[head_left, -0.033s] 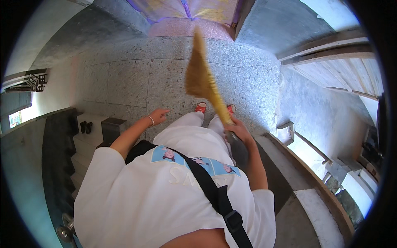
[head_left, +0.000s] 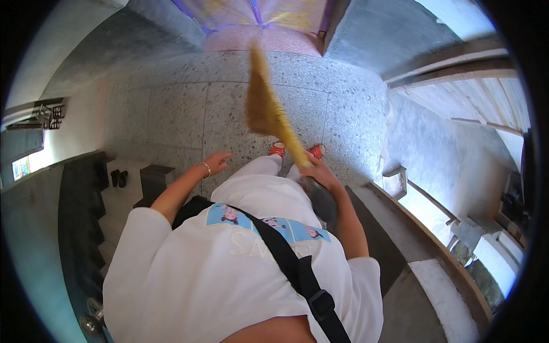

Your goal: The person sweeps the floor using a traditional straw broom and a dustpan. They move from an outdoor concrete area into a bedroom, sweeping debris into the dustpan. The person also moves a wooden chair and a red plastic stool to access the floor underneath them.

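My right hand (head_left: 322, 173) is closed round the bound yellow neck of a straw hand broom (head_left: 264, 111), in front of my right thigh. The broom points away and slightly left over the speckled floor (head_left: 177, 114). Its bristle end is smeared by motion, so I cannot tell whether it touches the floor. A dark grey rounded piece (head_left: 322, 204) shows just below my right hand; whether it belongs to the broom is unclear. My left hand (head_left: 217, 162), with a bracelet at its wrist, hangs with fingers apart and holds nothing.
My red shoes (head_left: 277, 150) stand on the floor. At the left, dark shoes (head_left: 119, 178) rest on pale steps beside a dark block (head_left: 155, 184). A wood-edged ledge (head_left: 423, 234) runs along the right. Straight ahead hangs a purple and yellow curtain (head_left: 286, 14).
The broom and my right hand have shifted a little to the left. My left hand has barely moved.
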Action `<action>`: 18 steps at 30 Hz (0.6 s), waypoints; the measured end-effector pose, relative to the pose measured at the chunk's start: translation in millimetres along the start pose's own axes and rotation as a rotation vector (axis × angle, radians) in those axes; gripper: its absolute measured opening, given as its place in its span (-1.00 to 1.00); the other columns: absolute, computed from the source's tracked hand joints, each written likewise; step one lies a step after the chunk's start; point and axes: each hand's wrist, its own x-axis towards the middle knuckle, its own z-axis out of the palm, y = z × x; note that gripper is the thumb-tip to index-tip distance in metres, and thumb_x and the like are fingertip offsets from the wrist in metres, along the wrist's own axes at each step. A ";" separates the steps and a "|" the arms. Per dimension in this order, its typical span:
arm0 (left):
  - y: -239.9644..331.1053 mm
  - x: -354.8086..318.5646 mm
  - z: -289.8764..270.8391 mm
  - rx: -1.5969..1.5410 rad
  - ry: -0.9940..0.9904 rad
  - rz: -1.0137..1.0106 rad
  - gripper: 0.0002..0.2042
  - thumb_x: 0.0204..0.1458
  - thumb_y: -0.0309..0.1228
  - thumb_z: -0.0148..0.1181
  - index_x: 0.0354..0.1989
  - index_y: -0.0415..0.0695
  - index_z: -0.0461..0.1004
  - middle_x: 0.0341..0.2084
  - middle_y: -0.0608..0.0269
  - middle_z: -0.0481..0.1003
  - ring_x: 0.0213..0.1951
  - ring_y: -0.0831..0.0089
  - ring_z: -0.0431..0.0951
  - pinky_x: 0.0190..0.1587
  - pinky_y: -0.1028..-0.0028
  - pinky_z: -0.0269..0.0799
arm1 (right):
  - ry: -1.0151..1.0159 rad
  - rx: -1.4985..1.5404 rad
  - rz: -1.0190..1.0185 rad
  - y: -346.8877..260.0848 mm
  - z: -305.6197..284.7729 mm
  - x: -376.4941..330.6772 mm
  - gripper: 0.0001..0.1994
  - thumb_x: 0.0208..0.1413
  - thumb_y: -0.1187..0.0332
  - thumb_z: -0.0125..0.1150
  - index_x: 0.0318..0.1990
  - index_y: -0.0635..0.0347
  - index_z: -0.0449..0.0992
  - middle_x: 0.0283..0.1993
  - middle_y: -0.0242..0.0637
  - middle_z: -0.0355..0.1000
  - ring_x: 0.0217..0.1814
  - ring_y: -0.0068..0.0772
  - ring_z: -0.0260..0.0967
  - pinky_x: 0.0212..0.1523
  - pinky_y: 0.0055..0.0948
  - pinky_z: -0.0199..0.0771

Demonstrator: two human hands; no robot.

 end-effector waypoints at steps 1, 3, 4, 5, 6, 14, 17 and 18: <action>-12.2 -7.0 2.4 -0.010 0.007 -0.023 -0.55 -0.11 -0.40 0.03 0.06 0.00 0.27 -0.41 0.12 0.41 -0.32 0.28 0.41 -0.20 0.37 0.34 | -0.056 -0.112 -0.021 -19.6 18.0 19.9 -0.33 -0.31 0.23 0.24 0.10 0.07 0.24 -0.18 -0.24 0.36 -0.10 -0.29 0.26 -0.07 -0.43 0.24; -35.0 -19.8 3.5 -0.034 0.010 -0.050 -0.55 -0.10 -0.39 0.03 0.07 0.00 0.26 -0.38 0.12 0.42 -0.31 0.28 0.42 -0.20 0.38 0.35 | -0.114 -0.370 -0.101 -8.0 47.6 74.5 -0.39 -0.24 0.20 0.19 0.08 0.13 0.26 -0.29 -0.27 0.38 -0.33 -0.56 0.31 -0.28 -0.58 0.31; -42.2 -24.9 6.2 -0.049 0.015 -0.068 -0.55 -0.09 -0.39 0.03 0.07 -0.01 0.26 -0.36 0.12 0.42 -0.31 0.28 0.42 -0.19 0.38 0.35 | -0.149 -0.278 0.000 -12.7 61.4 89.7 -0.37 -0.30 0.13 0.22 0.04 0.10 0.30 -0.31 -0.24 0.40 -0.31 -0.47 0.33 -0.27 -0.52 0.32; -45.4 -30.6 7.6 -0.063 0.014 -0.085 -0.55 -0.09 -0.40 0.03 0.07 -0.03 0.25 -0.37 0.15 0.43 -0.32 0.33 0.42 -0.20 0.40 0.35 | -0.189 -0.183 0.096 -15.6 68.9 100.6 -0.36 -0.37 0.07 0.25 0.00 0.07 0.35 -0.32 -0.22 0.42 -0.29 -0.38 0.35 -0.26 -0.47 0.32; -47.2 -35.0 8.7 -0.074 0.012 -0.101 -0.54 -0.09 -0.42 0.04 0.08 -0.04 0.25 -0.39 0.19 0.43 -0.34 0.39 0.42 -0.21 0.43 0.35 | -0.173 -0.175 0.112 -8.6 65.2 106.8 -0.37 -0.36 0.07 0.24 -0.01 0.07 0.36 -0.35 -0.24 0.42 -0.32 -0.39 0.35 -0.29 -0.47 0.33; -36.2 -25.6 9.7 -0.038 -0.070 -0.194 -0.54 -0.10 -0.38 0.07 0.07 -0.02 0.26 -0.28 0.08 0.44 -0.25 0.29 0.47 -0.18 0.38 0.38 | 0.037 0.547 0.370 50.1 -38.2 16.1 -0.55 -0.07 0.25 0.12 0.03 0.04 0.22 -0.45 -0.23 0.35 -0.56 -0.46 0.33 -0.59 -0.48 0.40; -12.4 0.3 2.3 -0.041 -0.104 -0.167 -0.54 -0.10 -0.38 0.07 0.07 -0.01 0.26 -0.28 0.09 0.44 -0.25 0.30 0.47 -0.18 0.39 0.39 | 0.183 0.732 0.277 80.1 -87.5 -37.5 -0.58 -0.09 0.26 0.13 -0.02 0.05 0.23 -0.45 -0.22 0.35 -0.55 -0.46 0.32 -0.58 -0.49 0.40; -3.2 9.9 -0.4 -0.053 -0.113 -0.159 -0.54 -0.10 -0.39 0.08 0.07 -0.01 0.26 -0.28 0.09 0.45 -0.25 0.30 0.47 -0.18 0.39 0.39 | 0.226 0.762 0.257 87.2 -105.1 -54.0 -0.57 -0.09 0.26 0.13 -0.02 0.06 0.22 -0.45 -0.22 0.34 -0.55 -0.46 0.32 -0.58 -0.49 0.40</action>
